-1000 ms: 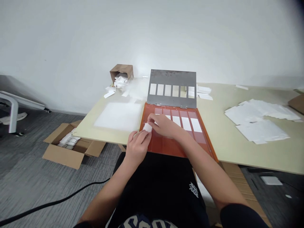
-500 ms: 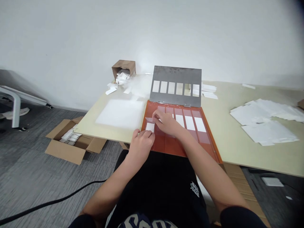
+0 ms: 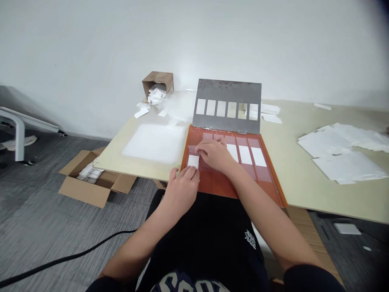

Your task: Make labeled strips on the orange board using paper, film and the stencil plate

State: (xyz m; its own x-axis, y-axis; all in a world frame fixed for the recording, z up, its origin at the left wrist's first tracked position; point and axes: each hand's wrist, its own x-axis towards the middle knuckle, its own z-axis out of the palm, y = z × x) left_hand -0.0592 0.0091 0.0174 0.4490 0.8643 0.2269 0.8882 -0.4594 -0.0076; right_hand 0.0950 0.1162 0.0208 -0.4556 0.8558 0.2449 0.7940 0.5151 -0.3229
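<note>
Two bare hands at a white card in a hinged orange-red slotted tray.
The card lies near the tray's 9 o'clock side, with translucent film at its 12 o'clock end. The left hand, fingers bent and close together, meets the card's 6 o'clock edge; whether it grips or only presses cannot be told. The right hand is curled, thumb and index together at 1 o'clock from the card; whether they pinch the film cannot be told. Further white cards lie toward 3 o'clock in the slots. A grey windowed lid stands raised at 12 o'clock from the tray; white sheets lie at 3 o'clock, a square translucent sheet at 10 o'clock.
</note>
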